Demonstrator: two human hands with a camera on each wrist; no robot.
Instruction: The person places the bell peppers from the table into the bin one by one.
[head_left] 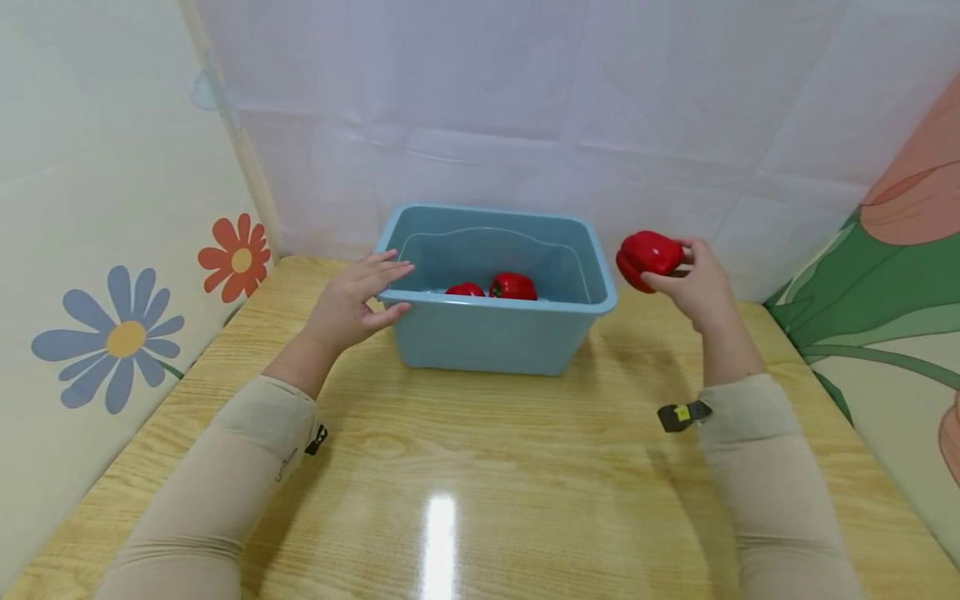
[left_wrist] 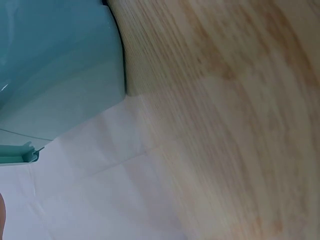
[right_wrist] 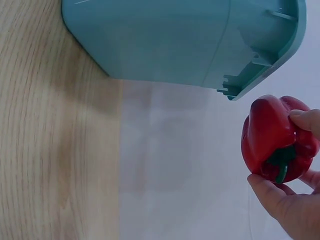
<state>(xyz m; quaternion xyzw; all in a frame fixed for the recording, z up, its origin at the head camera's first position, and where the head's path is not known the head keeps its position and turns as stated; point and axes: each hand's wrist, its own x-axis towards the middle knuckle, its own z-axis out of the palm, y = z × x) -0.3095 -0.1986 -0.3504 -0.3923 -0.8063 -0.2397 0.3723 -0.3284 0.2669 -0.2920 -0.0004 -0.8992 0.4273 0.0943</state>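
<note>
A glossy red bell pepper (head_left: 647, 257) with a green stem is gripped by my right hand (head_left: 701, 282), in the air to the right of a blue plastic bin (head_left: 487, 337). In the right wrist view the thumb and fingers hold the pepper (right_wrist: 272, 132) around its stem end, apart from the bin's rim. My left hand (head_left: 348, 302) rests at the bin's left rim with its fingers fairly straight, some over the edge. Inside the bin lie two more red bell peppers (head_left: 513, 286), partly hidden by the front wall. Only a sliver of the left hand shows in the left wrist view.
The bin stands on a light wood-grain table (head_left: 465, 450) close to a white sheet (head_left: 480, 100) hung behind it. Side panels with painted flowers (head_left: 125, 339) border the table left and right.
</note>
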